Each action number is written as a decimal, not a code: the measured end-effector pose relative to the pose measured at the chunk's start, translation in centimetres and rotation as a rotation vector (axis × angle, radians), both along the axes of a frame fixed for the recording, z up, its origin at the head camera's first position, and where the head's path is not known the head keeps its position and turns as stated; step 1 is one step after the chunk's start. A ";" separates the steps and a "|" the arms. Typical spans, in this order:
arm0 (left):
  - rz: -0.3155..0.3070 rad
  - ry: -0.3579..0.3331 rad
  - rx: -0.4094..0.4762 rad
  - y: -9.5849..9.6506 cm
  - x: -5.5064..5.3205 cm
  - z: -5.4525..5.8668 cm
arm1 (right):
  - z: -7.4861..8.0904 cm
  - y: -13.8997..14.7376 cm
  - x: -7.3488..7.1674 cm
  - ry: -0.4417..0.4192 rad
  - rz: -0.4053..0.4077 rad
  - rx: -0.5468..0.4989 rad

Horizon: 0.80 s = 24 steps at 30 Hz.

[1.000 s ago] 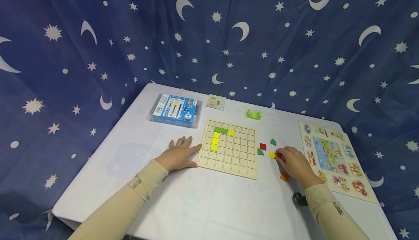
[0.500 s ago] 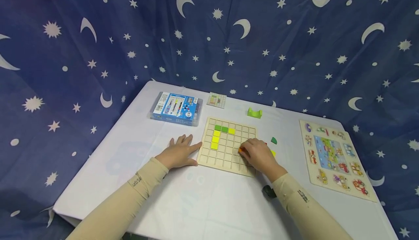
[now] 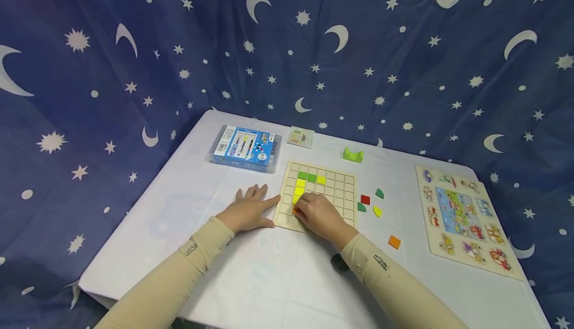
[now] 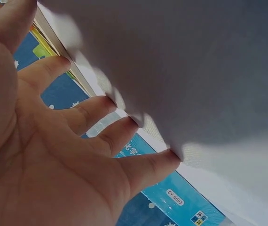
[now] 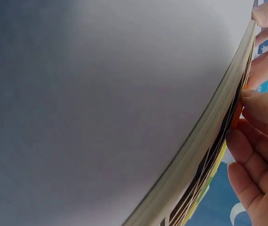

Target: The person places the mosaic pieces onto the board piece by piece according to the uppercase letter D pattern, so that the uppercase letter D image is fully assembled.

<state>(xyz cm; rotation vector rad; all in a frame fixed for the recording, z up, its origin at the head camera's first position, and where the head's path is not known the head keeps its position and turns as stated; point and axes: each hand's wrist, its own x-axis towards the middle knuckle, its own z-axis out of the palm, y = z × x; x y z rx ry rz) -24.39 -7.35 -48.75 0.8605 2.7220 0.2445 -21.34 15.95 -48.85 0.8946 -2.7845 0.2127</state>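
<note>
The right hand [image 3: 320, 215] pinches an orange tile [image 3: 294, 210] at the near left of the grid board [image 3: 339, 193]; the left hand [image 3: 248, 211], fingers spread, rests by its left edge. Worktop [image 3: 405, 204] bearing loose pieces [image 3: 365, 200] separates board and picture puzzle [image 3: 466, 219].

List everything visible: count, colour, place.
Grid board: one, beige, centre
Board squares: two green, four yellow, on grid
Loose squares: one red, one orange, right side
Quarter pieces: two green, one yellow, right side
Held piece: one, orange, right hand
Stand: one, green, behind board
Card: one, multicoloured, behind board
Case: one, blue-labelled, back left
Puzzle board: one, multicoloured, far right
Table: one, white, beneath
Curtain: one, blue, background
Dark object: one, by right wrist
Sleeves: two, beige, forearms
Left hand: one, beside board
Right hand: one, over board
</note>
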 end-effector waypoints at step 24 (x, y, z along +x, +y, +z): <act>-0.005 -0.017 0.034 -0.1 0.3 0.6 | 0.2 0.4 0.1 0.010 -0.027 -0.026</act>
